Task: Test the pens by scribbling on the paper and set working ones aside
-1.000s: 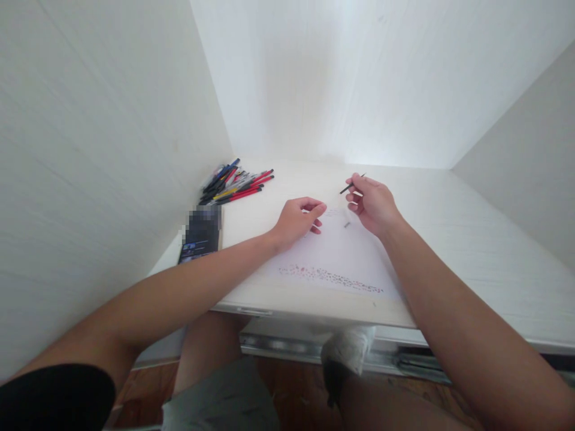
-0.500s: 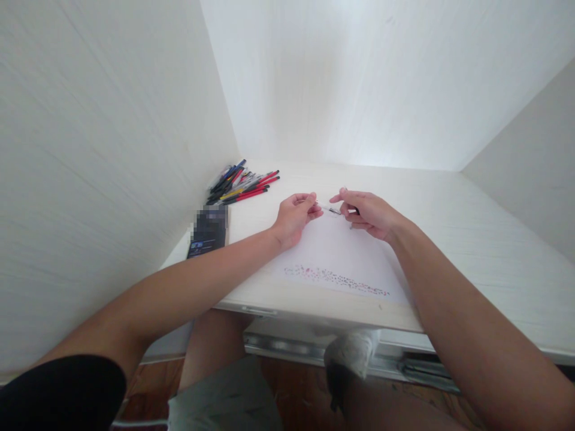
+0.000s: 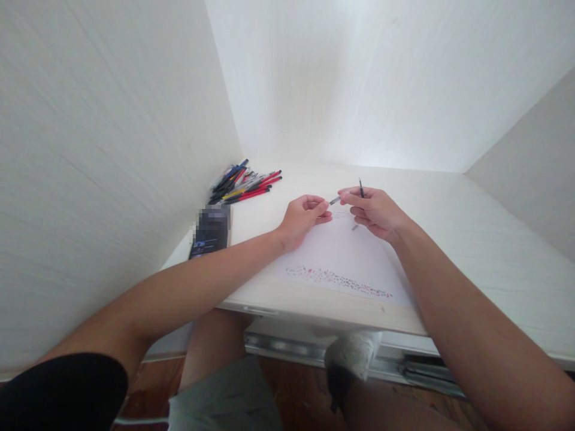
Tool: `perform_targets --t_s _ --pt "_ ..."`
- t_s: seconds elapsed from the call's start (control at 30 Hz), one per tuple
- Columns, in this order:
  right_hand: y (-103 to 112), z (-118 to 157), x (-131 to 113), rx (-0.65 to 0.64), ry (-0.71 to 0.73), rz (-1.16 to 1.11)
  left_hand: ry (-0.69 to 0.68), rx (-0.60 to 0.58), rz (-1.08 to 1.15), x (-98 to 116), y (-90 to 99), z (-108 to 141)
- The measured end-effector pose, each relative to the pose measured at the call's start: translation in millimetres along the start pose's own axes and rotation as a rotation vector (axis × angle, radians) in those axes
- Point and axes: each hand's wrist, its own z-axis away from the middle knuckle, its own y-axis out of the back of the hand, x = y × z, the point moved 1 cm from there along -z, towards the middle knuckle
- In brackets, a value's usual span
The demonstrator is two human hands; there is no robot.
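My left hand [image 3: 308, 220] pinches one end of a slim, clear pen [image 3: 335, 200] with a dark section. My right hand [image 3: 372, 209] is closed on the pen's other end, so it spans the gap between my fingertips. From between my right fingers a thin black pen part [image 3: 362, 188] with a narrow tip sticks up; its lower end is hidden. A small grey end [image 3: 354, 227] shows below those fingers, and I cannot make out what it belongs to. Under both hands lies a white sheet of paper [image 3: 332, 248], with rows of small dark and red marks near its lower edge.
A pile of pens [image 3: 245, 182], black, red, blue, yellow and clear, lies at the back left by the side wall. Closer in is a dark phone [image 3: 210, 230], partly blurred. White panels enclose the desk [image 3: 485, 239] at left, back and right. Below its front edge is a metal rail [image 3: 287, 350].
Both hands have shifted slightly, the left one to the right. The right fingers have closed in on the pen, and the black part now stands upright between them.
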Motion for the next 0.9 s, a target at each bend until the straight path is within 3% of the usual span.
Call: perform_targets --t_s 0.3,0.47,0.77,0.9 --pt "-8 -1 2 0.148 0.133 0.188 -0.070 -0.057 -0.360 4 -3.7 10" --pt "-6 -2 1 0.212 0.154 0.188 -0.142 -0.049 -0.344 9 -5.7 15" --pt "-12 4 -2 0.118 0.118 0.222 -0.322 0.011 -0.577 11 3.6 3" --pt "-8 1 -2 0.086 0.117 0.163 -0.477 -0.048 -0.735 9 7.6 4"
